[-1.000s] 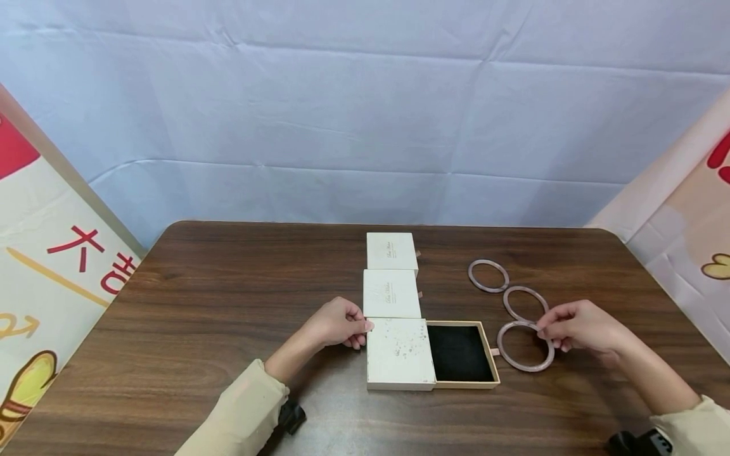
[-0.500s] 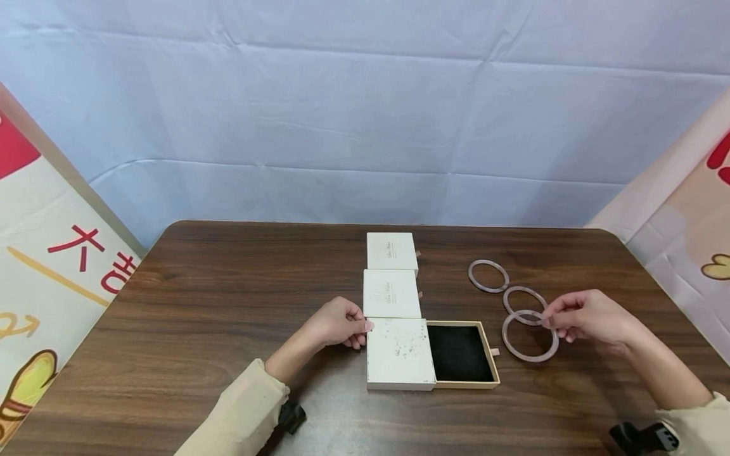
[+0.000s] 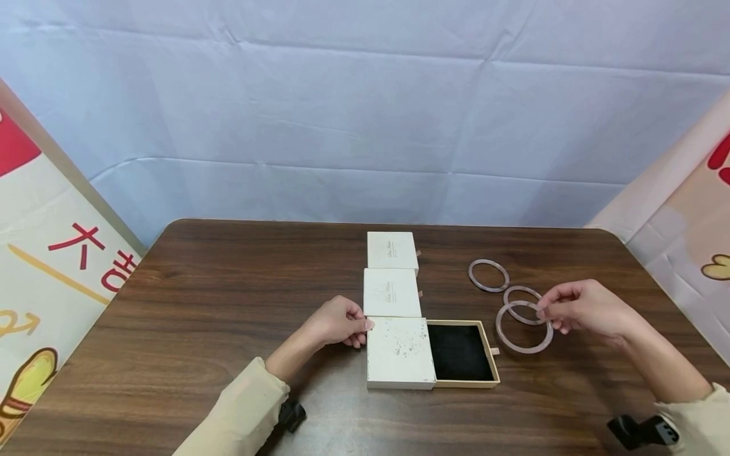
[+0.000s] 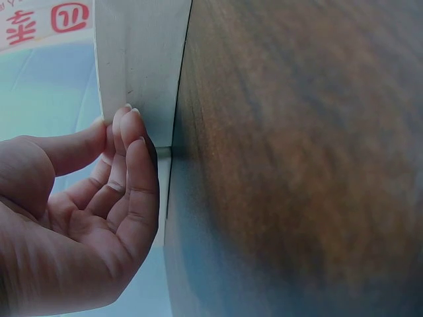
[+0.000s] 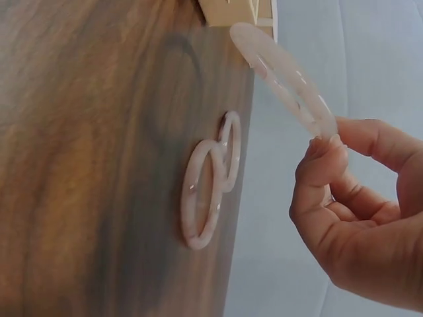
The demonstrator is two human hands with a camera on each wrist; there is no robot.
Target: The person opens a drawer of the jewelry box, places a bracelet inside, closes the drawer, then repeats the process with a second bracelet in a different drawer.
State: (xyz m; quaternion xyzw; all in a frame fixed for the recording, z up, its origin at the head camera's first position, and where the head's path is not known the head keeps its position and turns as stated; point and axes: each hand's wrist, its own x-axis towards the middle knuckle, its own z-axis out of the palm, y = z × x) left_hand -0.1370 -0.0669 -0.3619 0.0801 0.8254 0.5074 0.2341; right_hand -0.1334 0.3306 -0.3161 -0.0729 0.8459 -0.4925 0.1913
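Note:
My right hand point(image 3: 587, 313) pinches a pale, translucent pinkish bangle point(image 3: 500, 339) between thumb and fingertips. In the right wrist view that bangle point(image 5: 281, 79) is tilted above the table, with two similar bangles lying beyond it. They are a near bangle point(image 3: 507, 303), partly overlapped by the held one in the head view, and a farther bangle point(image 3: 473, 277). My left hand point(image 3: 338, 323) holds the left edge of a speckled white drawer box point(image 3: 399, 354), thumb at its upper edge and fingers bent against its side point(image 4: 142, 59). The black-lined drawer point(image 3: 462, 353) is pulled out rightward.
Two more white boxes point(image 3: 391, 292) point(image 3: 391, 251) with printed lids and small ribbon tabs stand in a column behind the speckled one. The dark wooden table point(image 3: 256, 272) ends at a pale cloth backdrop point(image 3: 342, 114). Printed banners point(image 3: 63, 304) hang at both sides.
My right hand has lifted the pinched bangle upward, first drifting right, then a little back left toward the drawer. My left hand and the boxes stay in place.

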